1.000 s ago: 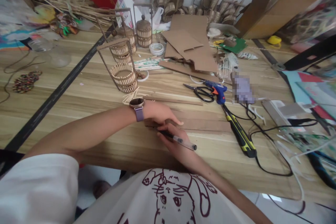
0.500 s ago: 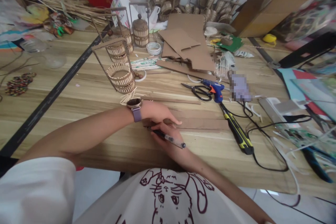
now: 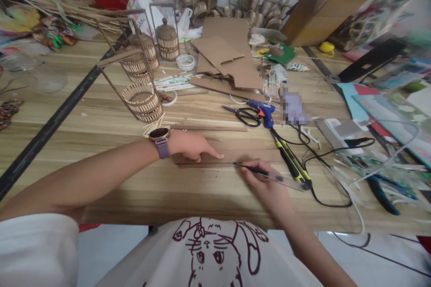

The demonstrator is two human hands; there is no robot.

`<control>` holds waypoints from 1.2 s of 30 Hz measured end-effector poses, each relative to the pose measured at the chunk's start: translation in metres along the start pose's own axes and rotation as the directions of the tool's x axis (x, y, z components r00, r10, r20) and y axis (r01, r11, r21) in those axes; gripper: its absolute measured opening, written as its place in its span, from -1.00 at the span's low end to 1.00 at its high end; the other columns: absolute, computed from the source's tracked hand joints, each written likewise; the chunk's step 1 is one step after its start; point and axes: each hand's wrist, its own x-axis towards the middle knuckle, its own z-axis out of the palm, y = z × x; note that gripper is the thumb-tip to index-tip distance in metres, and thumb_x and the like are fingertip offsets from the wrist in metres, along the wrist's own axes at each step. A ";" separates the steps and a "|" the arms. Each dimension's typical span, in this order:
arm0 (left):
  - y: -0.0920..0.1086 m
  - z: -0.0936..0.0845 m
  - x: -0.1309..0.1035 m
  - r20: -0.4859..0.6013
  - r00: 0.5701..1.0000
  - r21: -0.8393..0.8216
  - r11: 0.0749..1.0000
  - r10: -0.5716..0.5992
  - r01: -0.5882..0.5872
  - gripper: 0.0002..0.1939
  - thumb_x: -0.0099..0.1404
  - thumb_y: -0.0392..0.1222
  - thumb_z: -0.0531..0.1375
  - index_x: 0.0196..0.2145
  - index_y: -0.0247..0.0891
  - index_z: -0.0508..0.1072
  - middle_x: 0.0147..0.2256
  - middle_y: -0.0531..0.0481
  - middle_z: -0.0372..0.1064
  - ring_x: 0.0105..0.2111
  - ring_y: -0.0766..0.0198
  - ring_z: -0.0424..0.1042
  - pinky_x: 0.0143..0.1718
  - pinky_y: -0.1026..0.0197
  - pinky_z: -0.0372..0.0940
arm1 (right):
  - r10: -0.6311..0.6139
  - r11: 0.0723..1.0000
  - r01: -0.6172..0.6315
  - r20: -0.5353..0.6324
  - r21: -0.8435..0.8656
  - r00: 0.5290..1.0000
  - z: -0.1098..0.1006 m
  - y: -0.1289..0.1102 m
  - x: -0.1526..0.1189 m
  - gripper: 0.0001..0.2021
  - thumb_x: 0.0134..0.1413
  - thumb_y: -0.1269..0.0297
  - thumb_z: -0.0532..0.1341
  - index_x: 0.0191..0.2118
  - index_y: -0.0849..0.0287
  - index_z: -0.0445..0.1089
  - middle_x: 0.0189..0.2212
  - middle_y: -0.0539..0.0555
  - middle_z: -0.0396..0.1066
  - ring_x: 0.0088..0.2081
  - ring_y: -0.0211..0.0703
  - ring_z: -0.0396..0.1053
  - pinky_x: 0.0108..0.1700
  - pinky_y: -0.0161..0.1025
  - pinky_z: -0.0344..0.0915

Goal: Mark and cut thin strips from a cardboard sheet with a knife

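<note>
My left hand (image 3: 191, 144), with a watch on its wrist, lies over a brown cardboard strip (image 3: 247, 154); its thumb and fingers stretch out and press on it. In my right hand (image 3: 264, 184) is a pen (image 3: 281, 179), held in a writing grip. The pen's tip touches the strip's near edge, to the right of my left hand. A thin dark line runs along that edge. Beyond my left wrist stands a small slatted basket (image 3: 143, 104) with a tall handle, some thin sticks (image 3: 156, 124) at its foot.
Behind the strip lie scissors (image 3: 247, 116) and a blue glue gun (image 3: 264, 111). A yellow-black utility knife (image 3: 292, 157) is at its right end, with cables near it. Larger cardboard sheets (image 3: 224, 49), a tape roll (image 3: 185, 62) and more little baskets (image 3: 167, 41) stand farther back.
My right hand has slid the pen to the right along the strip's near edge, away from beneath my left hand. The left hand stays on the strip. The whole view has shifted slightly.
</note>
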 end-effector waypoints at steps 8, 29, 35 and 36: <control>0.009 -0.012 0.000 0.239 0.971 0.089 0.996 -0.031 0.010 -0.21 0.33 -0.28 0.23 0.39 0.29 0.10 -0.01 0.05 0.58 -0.22 0.10 0.49 -0.26 0.24 0.24 | 0.183 0.951 -0.264 -0.393 -0.164 0.901 -0.100 0.039 -0.006 -0.75 -0.08 0.00 0.30 -0.39 0.07 0.47 -0.48 0.06 0.53 -0.43 -0.01 0.48 -0.39 -0.13 0.37; 0.029 0.021 -0.004 -0.289 0.954 0.219 0.976 0.077 -0.012 -0.71 0.34 -0.18 0.29 0.02 -0.08 0.56 0.10 -0.18 0.30 0.09 -0.07 0.31 0.08 -0.01 0.29 | -0.126 0.615 0.402 0.419 -0.678 0.899 -0.034 0.000 0.093 -0.56 0.27 0.16 0.23 0.20 0.18 0.39 0.00 0.24 0.56 0.04 0.09 0.48 0.05 -0.09 0.32; 0.022 0.029 0.004 -0.364 0.931 0.173 0.985 0.042 0.023 -0.71 0.35 -0.29 0.20 0.01 -0.20 0.53 0.08 -0.17 0.35 0.06 0.00 0.32 0.11 0.00 0.29 | -0.225 0.682 0.546 0.571 -0.487 0.790 -0.058 0.025 0.085 -0.49 0.18 0.10 0.33 0.20 0.18 0.41 0.15 0.32 0.44 0.18 0.23 0.37 0.16 0.12 0.29; 0.022 0.029 0.005 -0.375 0.926 0.163 0.986 0.033 0.030 -0.71 0.35 -0.32 0.18 0.01 -0.23 0.52 0.06 -0.18 0.37 0.05 0.02 0.34 0.10 0.01 0.29 | -0.223 0.687 0.538 0.562 -0.489 0.796 -0.058 0.029 0.086 -0.52 0.20 0.14 0.31 0.19 0.20 0.42 0.14 0.33 0.44 0.16 0.24 0.38 0.15 0.14 0.30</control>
